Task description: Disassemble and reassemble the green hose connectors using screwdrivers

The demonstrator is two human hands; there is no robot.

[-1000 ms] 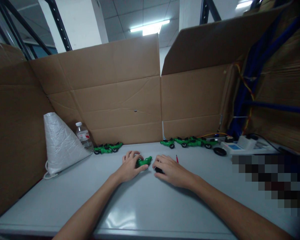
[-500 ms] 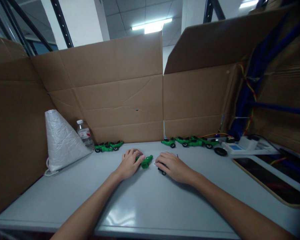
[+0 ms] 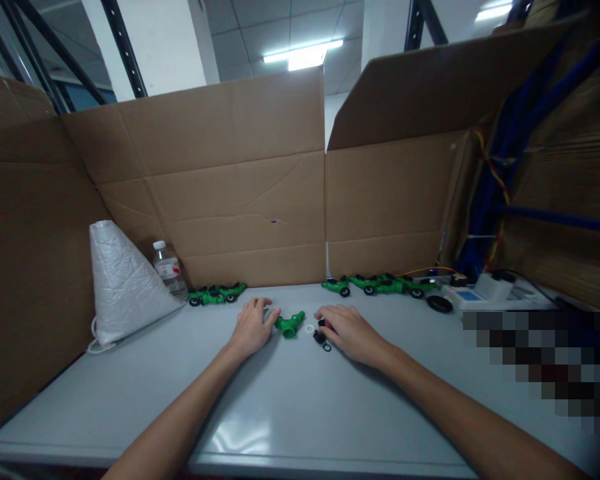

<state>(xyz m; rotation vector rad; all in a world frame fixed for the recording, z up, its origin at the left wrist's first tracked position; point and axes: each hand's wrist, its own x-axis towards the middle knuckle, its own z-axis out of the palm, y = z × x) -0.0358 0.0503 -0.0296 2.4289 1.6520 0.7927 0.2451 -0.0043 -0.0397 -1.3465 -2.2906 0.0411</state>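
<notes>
A green toy car body [image 3: 290, 325] lies on the white table in the middle. My left hand [image 3: 253, 328] rests just left of it, fingers apart, with the thumb close to the body's left end; I cannot tell whether they touch. My right hand [image 3: 351, 331] is curled over small parts to the right, with a small black part [image 3: 322, 323] between its thumb and fingertips. Below that lie another black part [image 3: 319, 337] and a thin black ring [image 3: 327, 347]. A white ring [image 3: 309, 329] sits between the car body and my right hand.
Green toy cars with black wheels stand along the back, one group [image 3: 217, 294] left and another [image 3: 380, 285] right. A silvery pouch [image 3: 127, 287] and water bottle [image 3: 169, 270] are at left. A black round piece [image 3: 439, 304] and power strip [image 3: 480, 295] are at right. Cardboard [image 3: 240, 200] walls the table.
My left hand has drawn back slightly left from the green car body, uncovering more of it. My right fingers have shifted and curled, baring the white ring and black parts.
</notes>
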